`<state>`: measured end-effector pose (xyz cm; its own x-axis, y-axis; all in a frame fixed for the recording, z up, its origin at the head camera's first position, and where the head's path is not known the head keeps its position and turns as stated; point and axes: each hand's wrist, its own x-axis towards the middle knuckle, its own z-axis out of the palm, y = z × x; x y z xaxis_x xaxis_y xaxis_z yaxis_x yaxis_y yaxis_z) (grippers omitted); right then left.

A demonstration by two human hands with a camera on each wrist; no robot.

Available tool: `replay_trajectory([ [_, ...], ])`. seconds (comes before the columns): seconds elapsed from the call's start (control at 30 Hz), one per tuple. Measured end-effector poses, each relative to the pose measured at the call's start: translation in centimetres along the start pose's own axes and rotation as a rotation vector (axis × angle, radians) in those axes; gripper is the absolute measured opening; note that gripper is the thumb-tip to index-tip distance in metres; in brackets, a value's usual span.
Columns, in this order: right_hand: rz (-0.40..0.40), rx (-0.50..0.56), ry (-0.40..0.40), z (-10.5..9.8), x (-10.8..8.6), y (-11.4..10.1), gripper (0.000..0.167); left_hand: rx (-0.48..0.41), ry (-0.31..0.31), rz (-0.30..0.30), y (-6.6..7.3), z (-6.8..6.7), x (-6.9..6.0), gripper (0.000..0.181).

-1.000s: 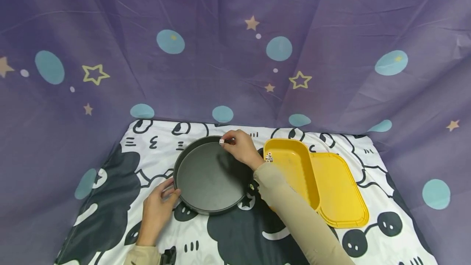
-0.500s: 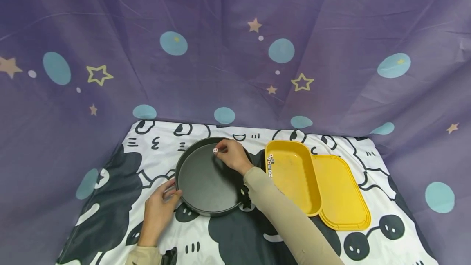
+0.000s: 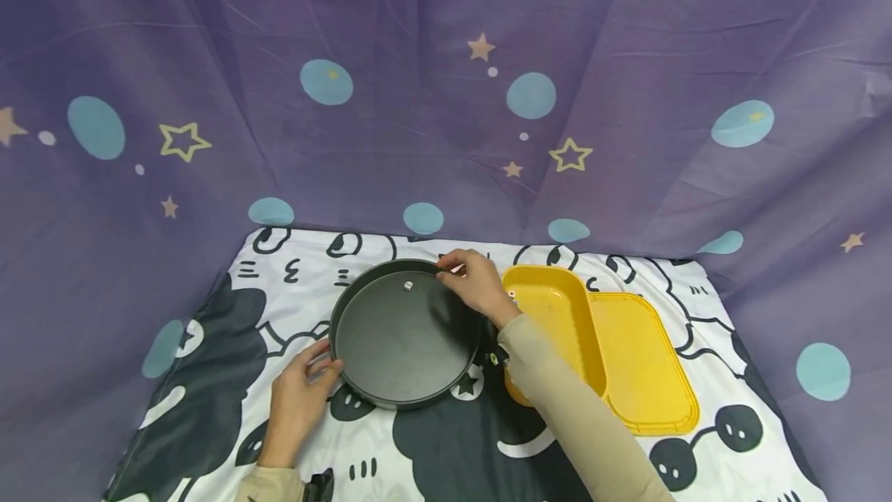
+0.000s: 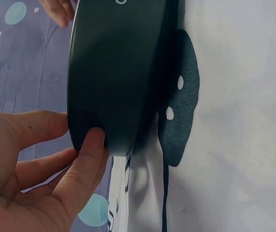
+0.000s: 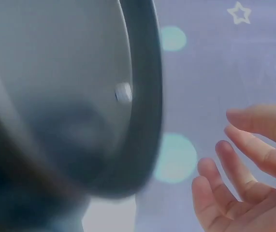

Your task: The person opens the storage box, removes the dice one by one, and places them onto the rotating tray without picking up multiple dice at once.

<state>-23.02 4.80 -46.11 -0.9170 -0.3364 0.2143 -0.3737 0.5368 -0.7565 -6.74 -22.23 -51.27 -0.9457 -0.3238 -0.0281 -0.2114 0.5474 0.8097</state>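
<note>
In the head view a round dark grey cake pan lies on the patterned cloth. My left hand holds its left edge, with the thumb against the outer wall in the left wrist view. One small white die rests on the pan floor towards the far side. My right hand is over the pan's far right rim; the right wrist view shows its fingers loosely bent, spread and holding nothing. A yellow box stands right of the pan, with dice partly hidden behind the right hand.
A flat yellow lid lies right of the box, against its side. The black-and-white cloth covers the table. Behind it hangs a purple curtain with stars and dots. My right forearm crosses in front of the box.
My right hand brought the die down into the pan, let it go and drew back to the right. The left hand has stayed at the pan's edge.
</note>
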Motion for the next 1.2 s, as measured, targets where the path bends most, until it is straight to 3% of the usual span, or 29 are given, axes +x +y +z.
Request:
replay_trajectory([
  [0.27, 0.093, -0.034, 0.065, -4.9, -2.6, 3.3, 0.019, 0.01, -0.015, -0.013, 0.0, -0.1, -0.2, 0.047],
  [0.47, 0.123, -0.041, 0.093, -6.9, -4.5, 6.6, 0.016, 0.001, -0.023, -0.015, 0.1, -0.1, -0.3, 0.048],
  [0.83, 0.307, -0.071, 0.031, -6.4, -6.1, 11.0, 0.018, -0.007, -0.005, 0.012, 0.0, 0.0, -0.4, 0.047],
  [1.2, 0.355, -0.115, -0.053, -5.7, -6.4, 12.1, 0.021, -0.008, -0.006, 0.01, -0.1, 0.0, -0.3, 0.047],
])
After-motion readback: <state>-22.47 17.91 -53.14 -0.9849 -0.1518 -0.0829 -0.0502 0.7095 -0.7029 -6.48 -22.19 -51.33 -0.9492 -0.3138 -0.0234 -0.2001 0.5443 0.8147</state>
